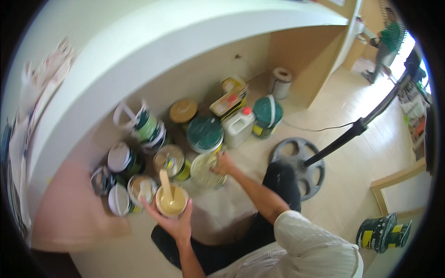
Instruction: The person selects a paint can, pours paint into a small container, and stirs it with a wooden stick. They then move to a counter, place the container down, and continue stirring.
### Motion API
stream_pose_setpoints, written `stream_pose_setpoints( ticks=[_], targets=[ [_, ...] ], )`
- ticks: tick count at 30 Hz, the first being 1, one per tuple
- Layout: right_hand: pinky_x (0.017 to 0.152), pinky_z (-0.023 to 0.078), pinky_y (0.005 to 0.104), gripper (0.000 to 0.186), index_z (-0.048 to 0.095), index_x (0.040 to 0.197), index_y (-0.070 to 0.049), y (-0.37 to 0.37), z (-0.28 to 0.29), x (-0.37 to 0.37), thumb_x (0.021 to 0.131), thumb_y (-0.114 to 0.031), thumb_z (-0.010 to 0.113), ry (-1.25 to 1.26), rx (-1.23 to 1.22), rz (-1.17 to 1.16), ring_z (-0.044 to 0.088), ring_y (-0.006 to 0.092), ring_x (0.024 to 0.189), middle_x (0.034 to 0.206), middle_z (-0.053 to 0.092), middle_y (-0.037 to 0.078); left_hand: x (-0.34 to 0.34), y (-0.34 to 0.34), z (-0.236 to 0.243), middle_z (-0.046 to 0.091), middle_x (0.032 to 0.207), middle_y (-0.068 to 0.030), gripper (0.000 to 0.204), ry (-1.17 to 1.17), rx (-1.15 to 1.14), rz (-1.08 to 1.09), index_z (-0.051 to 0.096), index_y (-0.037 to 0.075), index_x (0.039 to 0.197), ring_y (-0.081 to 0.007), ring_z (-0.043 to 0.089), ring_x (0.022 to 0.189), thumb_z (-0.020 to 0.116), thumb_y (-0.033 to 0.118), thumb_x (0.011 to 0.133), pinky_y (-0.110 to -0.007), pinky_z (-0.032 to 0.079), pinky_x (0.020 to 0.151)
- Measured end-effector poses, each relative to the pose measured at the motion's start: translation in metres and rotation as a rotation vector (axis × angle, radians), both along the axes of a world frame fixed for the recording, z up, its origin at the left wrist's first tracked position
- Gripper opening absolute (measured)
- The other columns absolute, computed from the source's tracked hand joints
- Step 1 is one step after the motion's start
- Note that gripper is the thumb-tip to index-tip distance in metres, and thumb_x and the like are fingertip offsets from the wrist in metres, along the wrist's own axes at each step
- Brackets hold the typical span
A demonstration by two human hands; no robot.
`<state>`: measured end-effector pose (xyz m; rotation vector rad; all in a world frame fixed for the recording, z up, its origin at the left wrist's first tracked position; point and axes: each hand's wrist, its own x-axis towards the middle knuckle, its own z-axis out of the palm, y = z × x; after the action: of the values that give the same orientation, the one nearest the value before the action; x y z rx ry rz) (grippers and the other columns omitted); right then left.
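Note:
My left hand (pixel 174 225) is wrapped round a small tub (pixel 163 207) of creamy yellow paste. A flat wooden stick (pixel 165 183) stands tilted in the paste. At the right edge of a round pale bucket (pixel 202 172), my right hand (pixel 224 163) is closed, its fingers curled on the rim. The bucket's top looks pale yellow and streaky, and I cannot tell whether that is a lid or what it contains. A can with a smeared top (pixel 169 157) stands just left of it. Behind it is a bucket with a dark green lid (pixel 205 133).
A white jerrycan with a red cap (pixel 238 127) and a green-lidded pail (pixel 268 113) stand back right. Several smeared cans (pixel 119 157) crowd the left. A round grey stand base (pixel 296 162) with a slanting black pole lies right of my knee. A curved white ledge (pixel 162 44) overhangs the buckets.

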<state>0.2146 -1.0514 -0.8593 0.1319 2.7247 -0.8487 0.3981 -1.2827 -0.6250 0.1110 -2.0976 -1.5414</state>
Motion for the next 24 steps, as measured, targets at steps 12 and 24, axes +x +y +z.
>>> stream_pose_setpoints(
  ticks=[12,24],
  targets=[
    [0.098,0.054,0.0555,0.031,0.073,0.113,-0.008,0.084,0.136,0.113,0.097,-0.034,0.066,-0.063,0.090,0.066,0.064,0.0431,0.121,0.122,0.066,0.022,0.061,0.057,0.155,0.053,0.149,-0.0244,0.131,0.016,-0.157,-0.374,0.023,0.000,0.165,-0.0401,0.057,0.135,0.105,0.017,0.064,-0.055,0.045,0.115],
    [0.109,0.048,0.0636,0.048,0.072,0.131,-0.016,0.160,0.479,0.583,0.093,-0.043,0.065,-0.213,0.127,-0.233,0.055,0.0432,0.140,0.148,0.057,0.025,0.216,0.210,0.449,0.066,0.133,-0.0199,0.097,-0.270,-0.155,-1.308,0.055,0.006,0.142,-0.0374,0.065,0.119,0.104,0.021,0.059,-0.052,0.052,0.100]
  ],
)
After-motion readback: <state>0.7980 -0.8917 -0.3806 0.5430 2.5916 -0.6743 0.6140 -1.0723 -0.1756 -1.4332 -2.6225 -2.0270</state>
